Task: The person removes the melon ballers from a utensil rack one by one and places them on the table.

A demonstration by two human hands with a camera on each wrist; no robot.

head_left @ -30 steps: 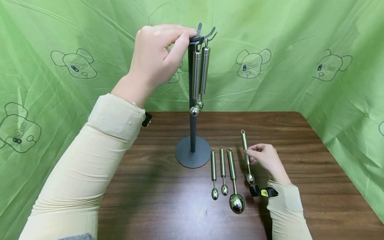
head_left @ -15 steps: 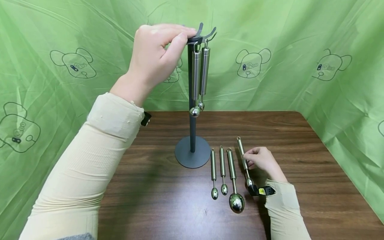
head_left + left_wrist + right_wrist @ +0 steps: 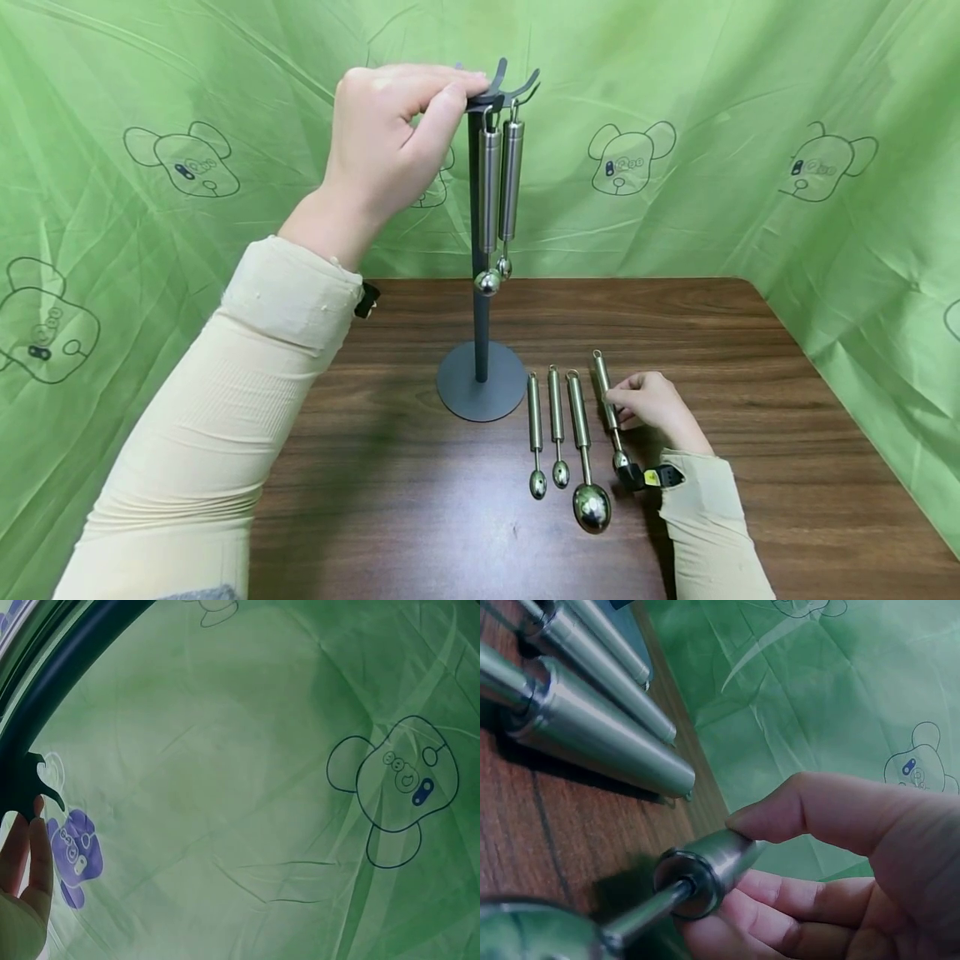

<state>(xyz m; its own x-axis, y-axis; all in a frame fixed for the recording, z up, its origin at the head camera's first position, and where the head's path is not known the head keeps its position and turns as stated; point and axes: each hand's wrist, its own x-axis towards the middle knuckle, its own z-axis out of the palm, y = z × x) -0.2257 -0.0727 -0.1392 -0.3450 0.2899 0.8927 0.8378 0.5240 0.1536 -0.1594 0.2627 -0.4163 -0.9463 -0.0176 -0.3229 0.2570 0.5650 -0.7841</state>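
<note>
Projecting past the right grip (image 3: 658, 406) at both ends, 1 spoon (image 3: 611, 416) is pinched near its middle; the stand (image 3: 482, 333) is held at its top by the left grip (image 3: 386, 137).

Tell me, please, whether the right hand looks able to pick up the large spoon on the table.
Probably not as things stand: the right hand is pinching a smaller spoon, which is also between that hand and the large spoon.

A brown wood-grain counter (image 3: 825, 500) carries the round, dark gray base (image 3: 482, 400) of an upright stand (image 3: 481, 329), while a small spoon (image 3: 535, 417), a second small spoon (image 3: 557, 408) and a larger spoon (image 3: 581, 419) lie side by side near it, handles toward the back, bowls toward the front.
</note>
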